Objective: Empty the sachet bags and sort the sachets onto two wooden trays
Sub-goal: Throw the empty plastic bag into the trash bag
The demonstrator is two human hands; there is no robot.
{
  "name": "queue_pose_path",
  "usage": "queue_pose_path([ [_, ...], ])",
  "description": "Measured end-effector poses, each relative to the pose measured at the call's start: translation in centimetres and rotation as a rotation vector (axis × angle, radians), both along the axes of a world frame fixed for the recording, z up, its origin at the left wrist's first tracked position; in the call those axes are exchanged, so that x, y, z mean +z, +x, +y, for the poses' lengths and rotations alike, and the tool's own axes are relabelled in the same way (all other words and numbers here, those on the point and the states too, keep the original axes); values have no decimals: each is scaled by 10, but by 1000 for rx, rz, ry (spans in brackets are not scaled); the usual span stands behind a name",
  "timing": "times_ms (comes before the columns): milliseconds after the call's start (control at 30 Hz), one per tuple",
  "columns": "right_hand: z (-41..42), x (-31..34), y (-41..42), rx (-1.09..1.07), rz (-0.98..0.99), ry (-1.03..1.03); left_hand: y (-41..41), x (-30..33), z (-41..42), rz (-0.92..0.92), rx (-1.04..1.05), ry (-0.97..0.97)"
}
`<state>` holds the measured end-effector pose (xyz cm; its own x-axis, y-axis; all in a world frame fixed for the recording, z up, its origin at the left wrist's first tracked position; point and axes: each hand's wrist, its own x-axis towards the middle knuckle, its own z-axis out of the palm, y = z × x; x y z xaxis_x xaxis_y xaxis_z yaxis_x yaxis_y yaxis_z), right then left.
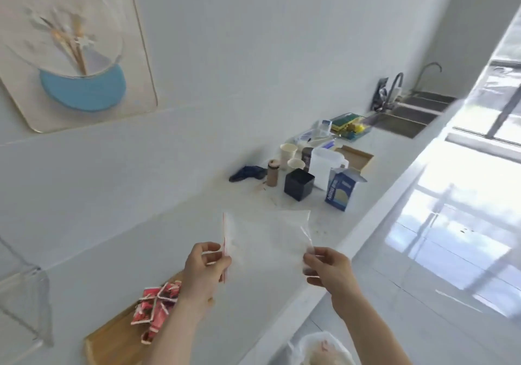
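I hold a clear plastic sachet bag (267, 237) stretched flat above the white counter. My left hand (204, 268) pinches its red zip edge on the left. My right hand (328, 267) pinches the opposite edge. The bag looks empty. Below my left forearm a wooden tray (112, 339) lies on the counter with a pile of several red sachets (156, 308) on it. A second wooden tray (358, 158) sits farther along the counter, partly hidden behind a white jug.
Behind the bag stand a black square cup (298, 185), a blue carton (341, 192), a white jug (325, 167), paper cups and a brown canister. A sink (408, 119) with taps lies at the far end. A white bag (324, 347) sits below the counter edge.
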<state>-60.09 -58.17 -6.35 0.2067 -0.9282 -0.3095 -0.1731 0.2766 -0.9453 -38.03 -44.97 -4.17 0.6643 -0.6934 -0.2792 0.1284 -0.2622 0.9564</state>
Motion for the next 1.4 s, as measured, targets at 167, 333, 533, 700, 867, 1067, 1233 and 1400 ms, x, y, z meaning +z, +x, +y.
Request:
queue_pose_path([
  [167, -22, -19, -86, -178, 21, 44, -67, -15, -62, -34, -159, 48],
  [333, -19, -49, -153, -373, 71, 96, -122, -47, -106, -59, -348, 121],
  [533, 5, -93, -202, -542, 154, 210, -166, -97, -134, -67, -545, 240],
  [700, 19, -138, -217, -651, 242, 319, -187, -146, -147, -98, -656, 335],
  [867, 33, -197, -216, -724, 303, 439, -197, -211, -148, -123, -740, 455],
  [1067, 61, -276, -206, -784, 336, 560, -198, -308, -128, -173, -810, 631],
  [1233, 83, -348, -196, -832, 367, 675, -196, -391, -108, -156, -817, 761],
  [1400, 77, -423, -189, -798, 417, 714, -197, -467, -104, -178, -800, 808],
])
